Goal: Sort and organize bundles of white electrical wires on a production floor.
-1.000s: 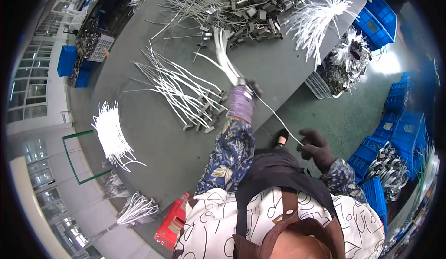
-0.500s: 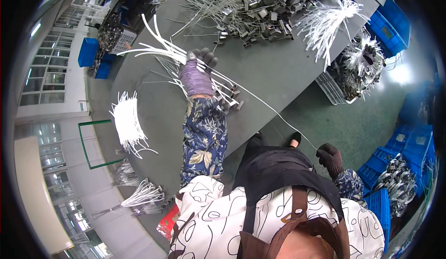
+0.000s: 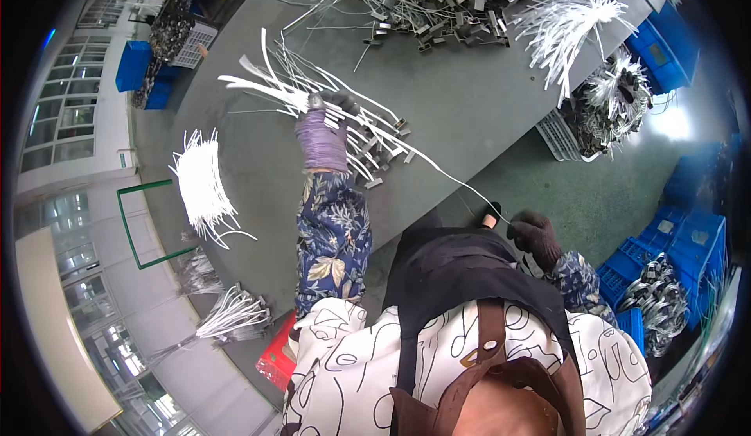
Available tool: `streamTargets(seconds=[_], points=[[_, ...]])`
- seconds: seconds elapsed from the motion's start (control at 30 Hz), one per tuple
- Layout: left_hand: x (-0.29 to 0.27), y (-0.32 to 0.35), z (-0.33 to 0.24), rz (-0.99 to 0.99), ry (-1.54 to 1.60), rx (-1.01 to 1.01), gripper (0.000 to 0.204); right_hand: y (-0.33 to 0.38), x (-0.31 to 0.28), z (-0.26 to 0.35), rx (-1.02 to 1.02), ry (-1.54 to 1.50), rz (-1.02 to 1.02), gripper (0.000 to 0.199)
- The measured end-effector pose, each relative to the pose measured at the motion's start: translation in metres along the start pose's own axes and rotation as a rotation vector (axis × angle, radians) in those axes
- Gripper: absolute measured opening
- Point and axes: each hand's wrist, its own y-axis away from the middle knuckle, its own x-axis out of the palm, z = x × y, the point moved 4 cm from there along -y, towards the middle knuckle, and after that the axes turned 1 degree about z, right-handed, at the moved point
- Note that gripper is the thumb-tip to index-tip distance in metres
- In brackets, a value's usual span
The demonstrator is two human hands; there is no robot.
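My left hand (image 3: 327,111), in a dark grey glove with a purple cuff, is closed round a bunch of white sleeved wires (image 3: 270,88) above the grey table (image 3: 258,154). Small metal blocks (image 3: 383,154) on wire ends show beside that wrist. One long white wire (image 3: 438,168) runs from the bunch over the table edge to my right hand (image 3: 536,239). That hand, in a dark glove, is pinched on the wire's end beside my dark apron. Its fingertips are partly hidden.
A heap of metal blocks with wires (image 3: 446,6) covers the table's far side, beside a tied white bundle (image 3: 575,29). Another white bundle (image 3: 203,182) lies at the left. Blue crates (image 3: 680,240) and a loaded grey basket (image 3: 559,135) stand right of the table.
The whole view has shifted a little. My left hand is lower over the table, nearer me, with the bunch, and my two hands are closer together. Both keep their hold.
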Motion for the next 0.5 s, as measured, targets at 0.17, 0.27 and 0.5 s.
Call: streamTargets(seconds=[0.17, 0.27, 0.5], points=[[0.021, 0.059, 0.034, 0.164, -0.352, -0.143, 0.028, -0.053, 0.079, 0.075, -0.197, 0.036, 0.133, 0.028], [0.000, 0.048, 0.021, 0.075, -0.432, -0.240, 0.028, -0.066, 0.132, 0.121, -0.323, 0.279, 0.187, 0.044], [-0.067, 0.000, -0.034, 0.046, -0.846, -0.353, 0.022, -0.120, 0.163, 0.211, -0.718, 1.032, -0.092, 0.066]])
